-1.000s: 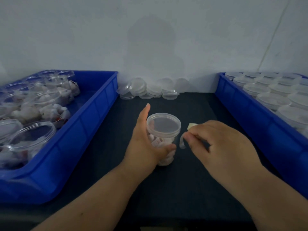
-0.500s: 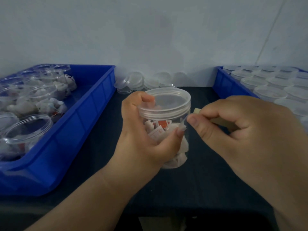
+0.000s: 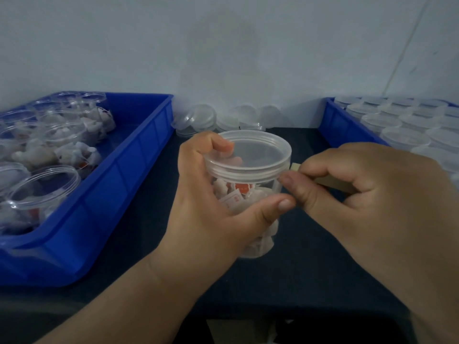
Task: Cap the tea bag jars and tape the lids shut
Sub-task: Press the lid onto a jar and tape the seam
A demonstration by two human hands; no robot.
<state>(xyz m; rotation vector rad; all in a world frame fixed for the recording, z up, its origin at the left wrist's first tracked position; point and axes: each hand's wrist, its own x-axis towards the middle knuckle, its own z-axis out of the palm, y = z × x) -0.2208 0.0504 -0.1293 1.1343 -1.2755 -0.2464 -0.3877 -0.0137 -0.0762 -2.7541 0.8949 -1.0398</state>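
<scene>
Taping step in hand; lid [image 3: 250, 155] already seated on jar [image 3: 248, 194]. Grips jar in left hand [image 3: 211, 212], fingers curled round far wall, thumb across near wall beneath lid. Pinches pale tape strip [image 3: 295, 167] tight between thumb and forefinger of right hand [image 3: 360, 194], at lid seam just right of left thumb. Next, by judgement: press tape end across seam and smooth down, keeping jar from turning.

Looked forward and down from the head, sat close over left hand [image 3: 211, 209] and right hand [image 3: 372, 207], faced the wall [image 3: 223, 45].
</scene>
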